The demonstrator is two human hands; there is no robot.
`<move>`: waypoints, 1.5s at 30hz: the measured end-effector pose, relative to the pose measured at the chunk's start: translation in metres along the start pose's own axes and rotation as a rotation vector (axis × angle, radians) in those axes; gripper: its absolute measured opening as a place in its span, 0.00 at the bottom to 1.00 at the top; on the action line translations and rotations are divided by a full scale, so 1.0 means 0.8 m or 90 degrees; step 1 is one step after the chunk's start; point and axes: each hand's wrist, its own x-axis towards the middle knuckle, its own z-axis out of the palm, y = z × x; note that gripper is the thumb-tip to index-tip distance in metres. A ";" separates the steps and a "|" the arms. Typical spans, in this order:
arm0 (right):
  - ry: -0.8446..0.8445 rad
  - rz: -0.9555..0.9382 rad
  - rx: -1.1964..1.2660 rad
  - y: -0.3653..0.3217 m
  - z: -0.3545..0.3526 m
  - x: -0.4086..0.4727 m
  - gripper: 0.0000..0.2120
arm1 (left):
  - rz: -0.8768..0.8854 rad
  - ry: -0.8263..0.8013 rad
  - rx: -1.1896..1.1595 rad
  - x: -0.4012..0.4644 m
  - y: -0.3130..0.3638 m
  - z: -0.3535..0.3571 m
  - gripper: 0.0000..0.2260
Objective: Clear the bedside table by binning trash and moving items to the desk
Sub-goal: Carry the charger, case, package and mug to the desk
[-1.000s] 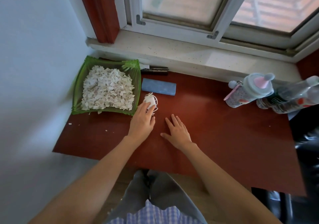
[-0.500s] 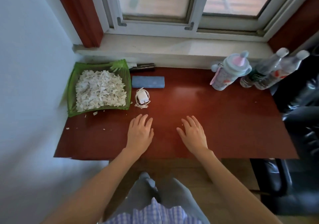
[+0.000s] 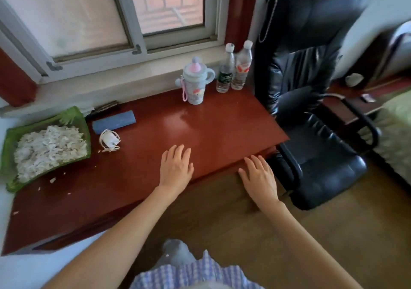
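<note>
Both hands were empty and flat. The left hand lay palm down on the red-brown desk, fingers straight and slightly spread, holding nothing. The right hand was palm down too, fingers relaxed and a little apart, its fingertips at the desk's front edge near the right corner while the palm hung out over the wooden floor.

The white charger with its coiled cable sat on the desk off to the left of the left hand and a little farther back, well apart from the fingers, nobody touching it. Just behind it lay a blue rectangular case, and behind that a dark flat object against the windowsill, too blurred to name. Just left of the charger stood a green tray heaped with torn white paper scraps, with a few loose bits scattered on the desk in front of it.

Far back on the desk, beyond the left hand, stood a child's drinking bottle with a pink spout and handles. Just to its right were two clear plastic water bottles, side by side, upright, near the window frame. To the right of the desk was a black leather office chair, close to the right hand's side. The person's checked blue garment showed at the bottom of the view.
</note>
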 end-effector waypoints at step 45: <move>0.237 0.675 0.029 0.823 -0.314 -0.200 0.23 | 0.713 -0.123 -0.037 0.178 1.072 0.103 0.25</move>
